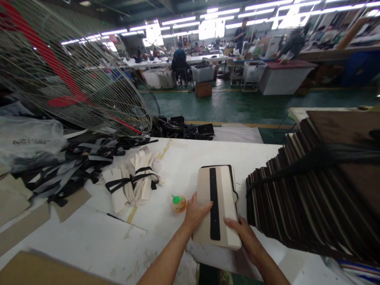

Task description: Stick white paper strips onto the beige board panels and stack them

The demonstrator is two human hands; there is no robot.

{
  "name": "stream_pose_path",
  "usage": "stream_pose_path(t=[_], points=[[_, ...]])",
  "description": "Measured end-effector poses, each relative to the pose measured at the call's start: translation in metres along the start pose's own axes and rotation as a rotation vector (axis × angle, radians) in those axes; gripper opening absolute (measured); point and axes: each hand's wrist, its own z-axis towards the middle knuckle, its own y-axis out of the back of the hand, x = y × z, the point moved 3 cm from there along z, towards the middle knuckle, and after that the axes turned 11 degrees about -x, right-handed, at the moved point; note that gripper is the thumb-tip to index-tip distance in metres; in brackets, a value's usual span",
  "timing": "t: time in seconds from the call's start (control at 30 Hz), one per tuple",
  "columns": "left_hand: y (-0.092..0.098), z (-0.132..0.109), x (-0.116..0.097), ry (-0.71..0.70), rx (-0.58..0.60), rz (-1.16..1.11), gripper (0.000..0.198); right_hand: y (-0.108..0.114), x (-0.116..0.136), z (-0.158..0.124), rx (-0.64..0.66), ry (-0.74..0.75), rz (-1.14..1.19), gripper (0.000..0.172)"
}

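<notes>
A stack of flat beige panels [203, 184] with rounded corners lies at the front of the white table. Down the top panel runs a black strip [214, 190] with small holes, and a cream band is beside it. My left hand [196, 213] grips the stack's left edge, its thumb resting on top by the black strip. On the right edge, my right hand [245, 235] wraps round the side with its thumb on the cream band. A dark layer shows under the stack's top and right edges. Just left of my left hand stands a small orange-rimmed pot [179, 206] with a green top.
Bundles of cream strips [144, 178] tied with black bands lie to the left, beside a heap of black and grey strips [86, 158]. A big fan [89, 79] rises behind them. Strapped dark boards [285, 202] stand close on the right. Several people work in the background.
</notes>
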Motion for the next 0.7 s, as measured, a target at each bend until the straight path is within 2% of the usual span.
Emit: stream_pose_path(t=[0.07, 0.17, 0.27, 0.5, 0.6, 0.7], points=[[0.000, 0.001, 0.001, -0.037, -0.022, 0.017, 0.074, 0.001, -0.002, 0.000, 0.043, -0.006, -0.011, 0.060], [0.001, -0.001, 0.003, -0.085, -0.033, 0.023, 0.086, 0.007, -0.008, -0.004, 0.073, 0.029, -0.025, 0.062], [0.004, -0.005, 0.006, -0.137, -0.023, -0.004, 0.095, 0.016, -0.016, -0.007, -0.019, 0.088, -0.108, 0.068], [0.006, -0.012, 0.007, -0.218, 0.014, -0.052, 0.084, 0.022, -0.022, -0.018, -0.158, 0.128, -0.266, 0.089], [0.002, -0.013, 0.005, -0.231, 0.017, -0.036, 0.085, 0.019, -0.020, -0.024, -0.214, 0.178, -0.276, 0.085], [-0.002, -0.014, 0.003, -0.234, 0.012, -0.016, 0.083, 0.013, -0.018, -0.026, -0.187, 0.250, -0.262, 0.079]])
